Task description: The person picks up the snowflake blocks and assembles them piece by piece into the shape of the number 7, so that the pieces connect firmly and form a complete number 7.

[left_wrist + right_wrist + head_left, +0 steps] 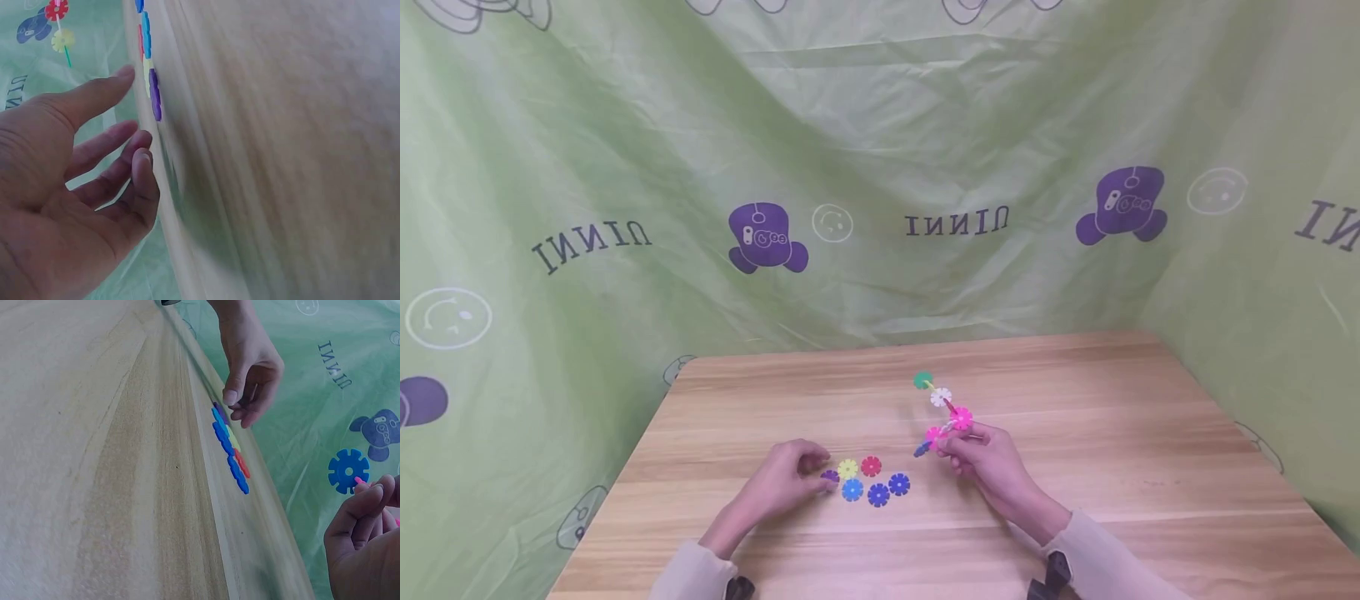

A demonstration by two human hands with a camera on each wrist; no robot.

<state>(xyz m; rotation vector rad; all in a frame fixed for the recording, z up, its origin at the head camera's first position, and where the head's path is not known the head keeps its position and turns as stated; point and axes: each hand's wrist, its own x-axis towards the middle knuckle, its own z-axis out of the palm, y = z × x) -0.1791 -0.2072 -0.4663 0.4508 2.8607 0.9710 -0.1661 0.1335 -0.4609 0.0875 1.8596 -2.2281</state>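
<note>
Nearest, two light beige sleeves (pixel 1105 560) entered over the worktop (pixel 1165 442) from its near side, with black devices (pixel 1051 577) at the wrists. The left hand (pixel 778 479) was toward the worktop's left edge, its fingers loosely bent and parted from the thumb, gripping nothing; the tips were just beside a purple, round, notched plastic disc (pixel 829 477). The right hand (pixel 992 462), nearer the right edge, pinched a chain of interlocked, notched plastic discs (pixel 961 418) between thumb and fingers, close to its lower end.

Between the hands, loose discs lay flat, left of the worktop's middle. Closest was a dark blue notched disc (pixel 878 495), with a light blue notched disc (pixel 852 490) to its left and a second dark blue disc (pixel 899 484) to its right. Behind these lay a pale yellow notched disc (pixel 847 468) and a red notched disc (pixel 871 466).

The chain was held up above the worktop, slanting toward the far edge: a blue disc (pixel 922 449) at its lower end, then pink discs (pixel 935 435), a white disc (pixel 941 397), and a green disc (pixel 922 380) at the far tip.

Beyond the far edge hung a pale green cloth (pixel 865 150) printed with purple cartoon figures (pixel 1122 206) and mirrored lettering (pixel 957 222).
</note>
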